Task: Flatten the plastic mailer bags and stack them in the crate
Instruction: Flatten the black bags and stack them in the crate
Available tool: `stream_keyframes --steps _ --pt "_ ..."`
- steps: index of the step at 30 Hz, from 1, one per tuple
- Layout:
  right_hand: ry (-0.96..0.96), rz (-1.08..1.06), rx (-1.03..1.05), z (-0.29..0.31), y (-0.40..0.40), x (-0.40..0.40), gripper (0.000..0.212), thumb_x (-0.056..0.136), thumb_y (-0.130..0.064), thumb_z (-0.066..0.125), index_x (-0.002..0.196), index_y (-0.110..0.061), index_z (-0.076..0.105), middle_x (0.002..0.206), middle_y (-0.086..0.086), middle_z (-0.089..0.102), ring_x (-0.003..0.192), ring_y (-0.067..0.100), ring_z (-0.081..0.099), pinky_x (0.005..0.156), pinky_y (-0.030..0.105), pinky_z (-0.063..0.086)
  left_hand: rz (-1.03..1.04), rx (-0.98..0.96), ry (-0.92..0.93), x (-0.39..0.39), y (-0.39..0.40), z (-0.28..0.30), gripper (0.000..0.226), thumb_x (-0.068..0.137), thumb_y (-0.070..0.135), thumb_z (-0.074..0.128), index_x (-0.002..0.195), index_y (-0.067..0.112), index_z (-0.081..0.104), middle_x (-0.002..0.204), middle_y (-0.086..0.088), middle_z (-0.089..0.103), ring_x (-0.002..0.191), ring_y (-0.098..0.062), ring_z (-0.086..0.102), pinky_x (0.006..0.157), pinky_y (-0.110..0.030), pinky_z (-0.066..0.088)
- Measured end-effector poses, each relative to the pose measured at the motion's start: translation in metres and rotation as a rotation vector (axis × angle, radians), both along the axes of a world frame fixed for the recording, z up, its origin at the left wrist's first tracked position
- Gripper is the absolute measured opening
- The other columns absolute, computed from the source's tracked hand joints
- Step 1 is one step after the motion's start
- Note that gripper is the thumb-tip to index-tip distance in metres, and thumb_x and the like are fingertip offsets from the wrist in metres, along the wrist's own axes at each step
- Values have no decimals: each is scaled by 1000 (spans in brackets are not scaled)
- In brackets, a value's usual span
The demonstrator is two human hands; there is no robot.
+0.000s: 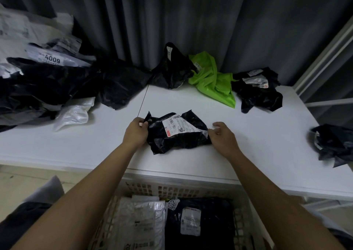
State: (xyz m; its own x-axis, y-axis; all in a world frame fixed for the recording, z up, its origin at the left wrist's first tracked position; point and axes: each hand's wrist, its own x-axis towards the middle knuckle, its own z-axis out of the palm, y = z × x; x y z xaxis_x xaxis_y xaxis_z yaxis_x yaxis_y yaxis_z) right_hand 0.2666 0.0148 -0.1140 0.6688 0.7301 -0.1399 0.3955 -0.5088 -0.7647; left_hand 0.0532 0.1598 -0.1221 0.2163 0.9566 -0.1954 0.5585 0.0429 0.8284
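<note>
Both hands, left (136,132) and right (222,137), forward, fingers curled.

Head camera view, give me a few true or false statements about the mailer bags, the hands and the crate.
1. Both hands, left hand and right hand, hold the crumpled black plastic mailer bag. True.
2. That bag lies in the white lattice crate. False: it is on the white table.
3. The crumpled bright green plastic bag sits in the crate. False: it lies at the table's far edge.
4. The crate already holds flattened bags. True.
</note>
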Motion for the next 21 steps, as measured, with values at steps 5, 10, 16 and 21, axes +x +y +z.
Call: stream_keyframes --steps 5,10,16,21 --pt "2 14 20 -12 11 0 39 91 -35 61 121 -12 54 93 8 64 82 21 58 66 27 38 -41 3 -5 0 1 -2 16 97 16 45 87 13 57 77 -6 59 76 -25 54 68 -28 38" --pt "-354 44 -172 -7 8 2 36 89 -34 58 119 -15 56 96 8 64 98 31 58 76 36 47 31 277 275 2 -4 9 35 95 18 49 128 9 49 127 -17 50 120 -36 43 95 -42 37" --pt "-638 395 226 16 26 -38 50 93 -30 28 125 -7 60 132 13 55 128 31 44 104 42 35 -350 617 242 44 -38 40 45 101 23 33 141 4 41 150 -15 35 142 -29 26 115 -38 14" --pt "-437 606 -89 -8 22 -59 52 105 -27 20 153 -15 7 161 0 2 148 14 -5 120 38 -4 -523 386 556 42 -58 5 55 104 30 18 152 8 5 161 -8 1 148 -23 -4 118 -38 -3"
